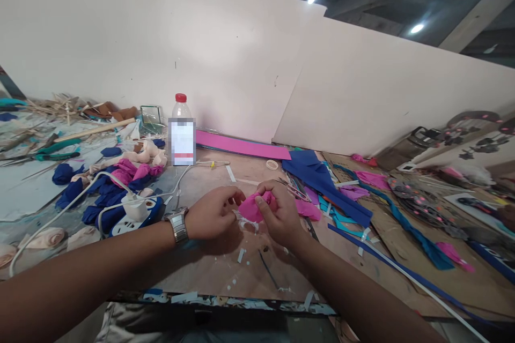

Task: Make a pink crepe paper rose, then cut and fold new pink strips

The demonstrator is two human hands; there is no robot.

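Note:
A small bunched piece of pink fabric (251,208) sits between both hands over the middle of the wooden table (209,273). My right hand (281,217) grips it with thumb and fingers curled around it. My left hand (213,213), with a metal wristwatch (177,225) on the wrist, pinches its left edge; a bit of clear tape or plastic hangs just below the fabric.
A clear bottle with a red cap (182,131) stands behind the hands. Left lie blue and pink fabric flowers (116,179), a white power strip with cable (134,209) and teal pliers (56,150). Pink sheet (241,146), blue sheets (322,177), scissors (295,190) lie right.

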